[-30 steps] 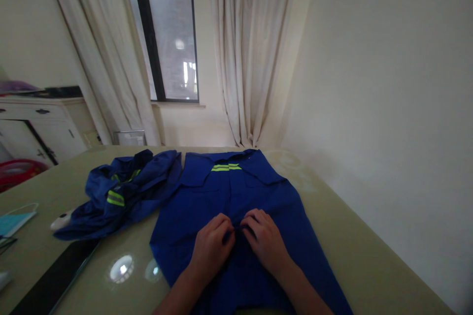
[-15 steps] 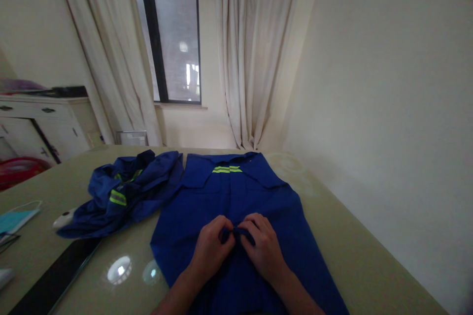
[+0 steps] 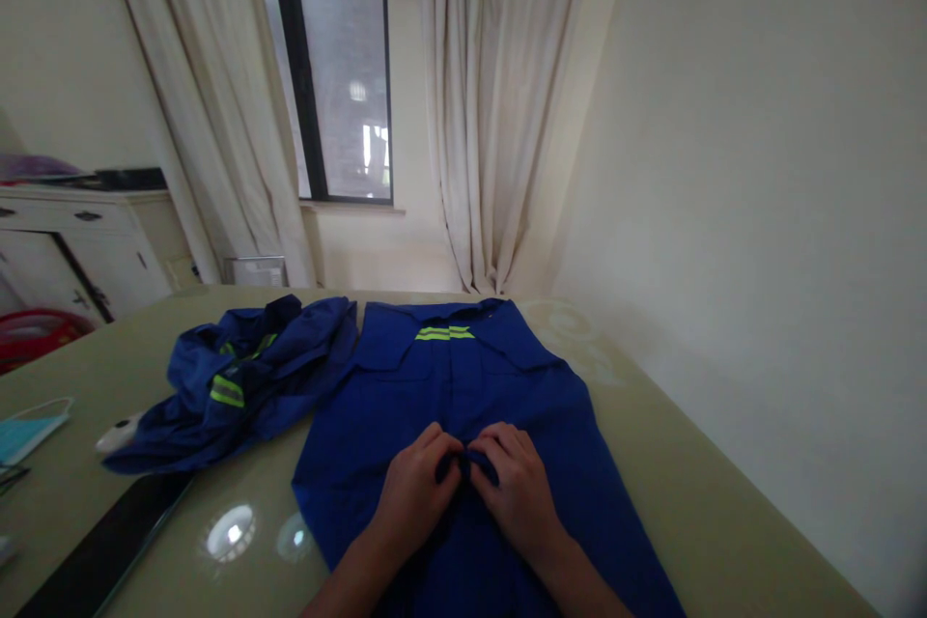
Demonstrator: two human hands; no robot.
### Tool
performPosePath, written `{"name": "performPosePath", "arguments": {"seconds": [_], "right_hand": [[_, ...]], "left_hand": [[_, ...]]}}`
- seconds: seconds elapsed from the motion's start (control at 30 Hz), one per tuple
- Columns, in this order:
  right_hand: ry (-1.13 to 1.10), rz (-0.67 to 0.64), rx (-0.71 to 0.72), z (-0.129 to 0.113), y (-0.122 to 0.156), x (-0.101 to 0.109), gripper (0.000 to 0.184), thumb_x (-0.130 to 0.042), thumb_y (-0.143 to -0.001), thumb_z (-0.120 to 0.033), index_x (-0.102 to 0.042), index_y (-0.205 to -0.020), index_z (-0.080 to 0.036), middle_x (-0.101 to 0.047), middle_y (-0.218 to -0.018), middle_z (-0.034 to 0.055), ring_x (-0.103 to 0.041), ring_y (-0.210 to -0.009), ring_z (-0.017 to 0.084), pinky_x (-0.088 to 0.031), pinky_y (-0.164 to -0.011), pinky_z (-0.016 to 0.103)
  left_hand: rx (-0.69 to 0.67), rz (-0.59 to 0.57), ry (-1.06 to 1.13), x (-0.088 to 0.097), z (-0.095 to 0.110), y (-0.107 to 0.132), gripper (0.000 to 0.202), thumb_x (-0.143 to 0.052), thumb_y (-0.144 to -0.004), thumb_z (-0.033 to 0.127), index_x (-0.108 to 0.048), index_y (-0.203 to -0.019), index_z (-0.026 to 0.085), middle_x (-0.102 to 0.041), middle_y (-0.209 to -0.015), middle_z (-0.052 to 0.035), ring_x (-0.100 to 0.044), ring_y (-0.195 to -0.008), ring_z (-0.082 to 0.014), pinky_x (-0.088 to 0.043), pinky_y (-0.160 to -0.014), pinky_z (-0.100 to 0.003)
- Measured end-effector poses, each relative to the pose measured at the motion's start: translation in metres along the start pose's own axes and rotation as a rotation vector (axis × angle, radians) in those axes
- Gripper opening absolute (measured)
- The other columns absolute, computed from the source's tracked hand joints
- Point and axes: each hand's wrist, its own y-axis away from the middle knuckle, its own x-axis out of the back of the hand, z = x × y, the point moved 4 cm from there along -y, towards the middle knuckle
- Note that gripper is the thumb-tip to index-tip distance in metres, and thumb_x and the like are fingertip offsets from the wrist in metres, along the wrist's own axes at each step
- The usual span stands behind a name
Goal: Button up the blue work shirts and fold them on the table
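Note:
A blue work jacket (image 3: 536, 415) with yellow-green reflective strips lies spread out, front side up, on the table before me. At its middle front seam, my left hand (image 3: 420, 483) pinches the fabric between thumb and fingers. Right beside it, my right hand (image 3: 513, 483) pinches the same seam, the fingertips of both hands almost touching. Any button or fastener between them is too small and hidden to make out.
A second crumpled blue garment (image 3: 246, 386) with reflective strips lies to the left. Near it are a black flat object (image 3: 108, 541), a light blue face mask (image 3: 29, 435) and a white rounded item (image 3: 116, 435). A wall (image 3: 760, 261) borders the table (image 3: 695, 502) on the right.
My left hand has shifted slightly to the right, bringing its fingertips closer to my right hand's. Both hands still pinch the jacket, and the view has moved a little.

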Motion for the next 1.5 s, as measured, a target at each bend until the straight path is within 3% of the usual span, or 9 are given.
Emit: {"name": "performPosePath", "arguments": {"seconds": [0.2,0.37,0.7,0.9,1.03,1.17,1.27,1.4,1.5], "right_hand": [[0.080,-0.057,-0.002,0.004,0.000,-0.003,0.024,-0.064,-0.088,-0.004,-0.068,-0.101,-0.025,-0.067,-0.101,0.0033,-0.060,-0.093,0.023,-0.046,-0.083,0.038],[-0.029,-0.124,-0.029,0.008,0.000,-0.006,0.028,-0.058,-0.088,0.000,-0.068,-0.098,-0.024,-0.067,-0.102,0.0026,-0.061,-0.097,0.021,-0.050,-0.088,0.036],[-0.212,-0.141,-0.049,0.007,0.001,-0.003,0.033,-0.054,-0.086,0.002,-0.070,-0.098,-0.024,-0.066,-0.099,0.0026,-0.065,-0.096,0.019,-0.053,-0.088,0.030],[-0.330,-0.089,-0.134,0.007,-0.001,-0.002,0.011,-0.065,-0.090,-0.013,-0.068,-0.086,-0.022,-0.065,-0.091,0.0013,-0.065,-0.087,0.017,-0.052,-0.081,0.027],[-0.348,0.029,-0.156,0.011,-0.004,0.005,0.013,-0.064,-0.094,-0.025,-0.062,-0.081,-0.021,-0.063,-0.085,0.0009,-0.062,-0.081,0.017,-0.049,-0.076,0.027],[-0.282,0.262,-0.290,0.031,-0.006,0.017,0.023,-0.060,-0.095,-0.035,-0.053,-0.077,-0.022,-0.053,-0.071,-0.0028,-0.054,-0.068,0.016,-0.044,-0.065,0.026],[-0.200,0.365,-0.317,0.044,-0.006,0.025,0.021,-0.058,-0.093,-0.031,-0.049,-0.076,-0.023,-0.050,-0.070,-0.0032,-0.052,-0.066,0.016,-0.043,-0.064,0.027],[0.044,0.311,-0.241,0.044,-0.008,0.031,0.012,-0.054,-0.085,-0.011,-0.054,-0.083,-0.023,-0.059,-0.086,0.0032,-0.058,-0.081,0.022,-0.046,-0.075,0.033],[0.266,0.155,-0.142,0.032,-0.015,0.026,0.037,-0.051,-0.083,-0.002,-0.062,-0.110,-0.024,-0.065,-0.111,0.0080,-0.058,-0.103,0.026,-0.043,-0.091,0.039]], "left_hand": [[-0.034,-0.084,0.054,0.003,-0.007,-0.001,0.025,-0.052,-0.091,0.013,-0.071,-0.099,0.026,-0.063,-0.093,-0.0004,-0.063,-0.078,-0.0148,-0.046,-0.070,-0.024],[-0.050,-0.109,0.039,0.000,-0.009,0.002,0.025,-0.050,-0.093,0.014,-0.071,-0.100,0.027,-0.064,-0.096,-0.0006,-0.064,-0.080,-0.0146,-0.047,-0.072,-0.024],[-0.097,0.004,-0.033,-0.001,-0.011,0.004,0.020,-0.055,-0.088,0.010,-0.064,-0.094,0.027,-0.068,-0.092,0.0011,-0.065,-0.083,-0.0161,-0.048,-0.073,-0.025],[0.019,0.013,-0.121,0.000,-0.015,0.003,0.015,-0.059,-0.090,0.017,-0.053,-0.078,0.024,-0.060,-0.074,0.0034,-0.059,-0.070,-0.0164,-0.040,-0.065,-0.027],[-0.043,-0.067,-0.114,0.001,-0.008,0.002,0.004,-0.060,-0.093,0.026,-0.062,-0.096,0.026,-0.068,-0.095,-0.0013,-0.061,-0.090,-0.0215,-0.044,-0.082,-0.033],[-0.099,-0.192,-0.149,0.001,-0.001,0.004,0.020,-0.064,-0.092,0.038,-0.066,-0.110,0.029,-0.068,-0.111,-0.0033,-0.061,-0.104,-0.0262,-0.042,-0.096,-0.041],[-0.096,-0.273,-0.140,-0.001,0.002,0.005,0.018,-0.068,-0.089,0.033,-0.067,-0.106,0.029,-0.068,-0.106,-0.0018,-0.061,-0.103,-0.0253,-0.041,-0.096,-0.039],[-0.071,-0.341,-0.121,-0.004,0.006,0.004,0.012,-0.059,-0.084,0.013,-0.063,-0.086,0.024,-0.067,-0.090,0.0002,-0.061,-0.087,-0.0193,-0.042,-0.077,-0.029],[-0.064,-0.373,-0.162,-0.006,0.010,0.004,0.016,-0.054,-0.080,0.011,-0.063,-0.083,0.023,-0.068,-0.087,-0.0005,-0.062,-0.082,-0.0177,-0.040,-0.071,-0.027]]}}
